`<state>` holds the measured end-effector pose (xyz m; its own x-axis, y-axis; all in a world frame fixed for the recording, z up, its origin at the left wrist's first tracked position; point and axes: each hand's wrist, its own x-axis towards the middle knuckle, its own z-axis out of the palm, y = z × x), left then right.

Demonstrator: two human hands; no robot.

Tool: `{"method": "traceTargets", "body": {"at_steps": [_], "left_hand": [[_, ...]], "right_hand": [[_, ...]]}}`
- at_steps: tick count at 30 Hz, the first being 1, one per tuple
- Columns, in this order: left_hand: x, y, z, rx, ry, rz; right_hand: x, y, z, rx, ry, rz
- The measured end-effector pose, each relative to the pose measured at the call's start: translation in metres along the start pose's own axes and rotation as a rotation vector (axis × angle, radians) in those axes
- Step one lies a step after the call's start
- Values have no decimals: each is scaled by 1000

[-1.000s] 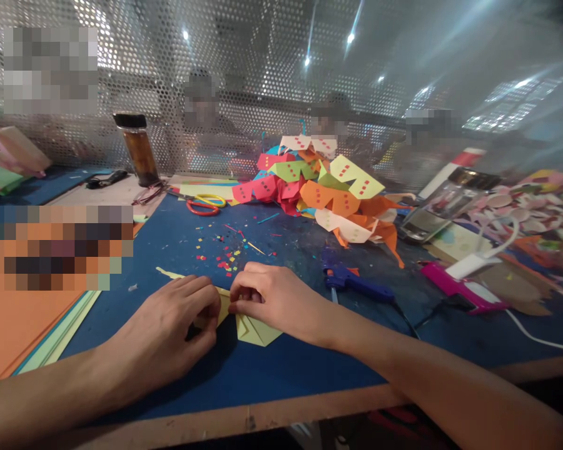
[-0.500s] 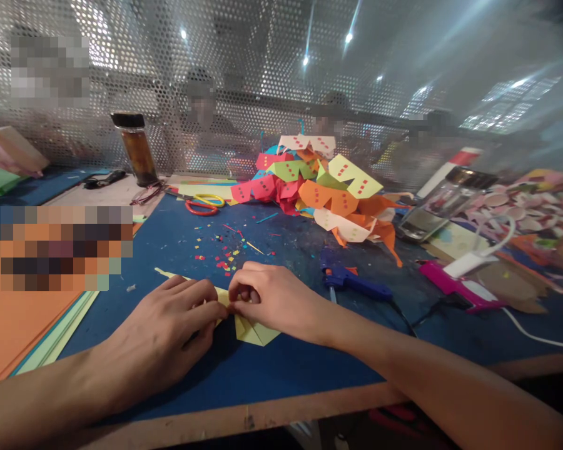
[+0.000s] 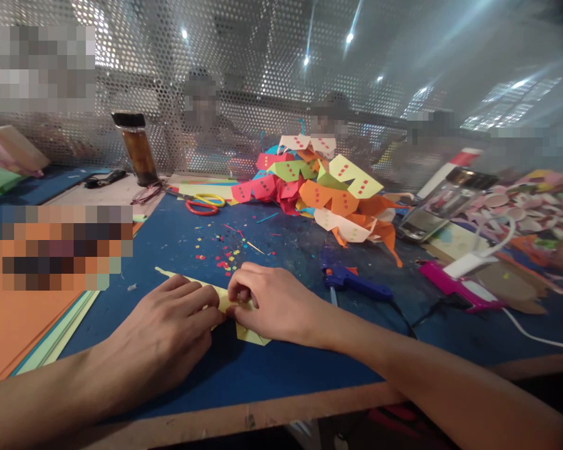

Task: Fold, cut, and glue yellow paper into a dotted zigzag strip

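Note:
A folded piece of pale yellow paper [image 3: 252,335] lies on the blue tabletop, mostly covered by my hands. My left hand [image 3: 176,328] presses down over its left part, fingers curled together and thumb tip near the middle. My right hand [image 3: 274,303] pinches the paper's middle between thumb and forefinger, almost touching the left fingertips. A thin yellow strip sticks out beyond my left knuckles. Tiny coloured paper bits [image 3: 228,255] are scattered just behind the hands. Beyond them rises a pile of paper masks [image 3: 328,197] dotted with small squares.
Right of my hands lies a blue glue gun [image 3: 359,284], near a magenta power strip [image 3: 464,287] with a white cord. Scissors [image 3: 204,203] rest at the back. Orange sheets [image 3: 28,319] are stacked left. A tea bottle [image 3: 139,153] and a clear jar [image 3: 438,203] stand farther off.
My fingers have shifted slightly on the yellow paper, and its lower right corner shows a little less. The surrounding things stay in place.

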<state>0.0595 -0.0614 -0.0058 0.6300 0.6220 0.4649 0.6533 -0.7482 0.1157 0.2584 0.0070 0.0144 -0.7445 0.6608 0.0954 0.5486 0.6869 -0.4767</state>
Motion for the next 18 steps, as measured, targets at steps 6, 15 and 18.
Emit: {"method": "traceTargets", "body": {"at_steps": [6,15,18], "left_hand": [[1,2,-2,22,14,27],[-4,2,-3,132,30,140],[-7,6,-9,194,5,163]], "right_hand": [[-1,-2,8,-27,40,32],[1,0,10,-12,33,35],[1,1,12,-13,54,23]]}}
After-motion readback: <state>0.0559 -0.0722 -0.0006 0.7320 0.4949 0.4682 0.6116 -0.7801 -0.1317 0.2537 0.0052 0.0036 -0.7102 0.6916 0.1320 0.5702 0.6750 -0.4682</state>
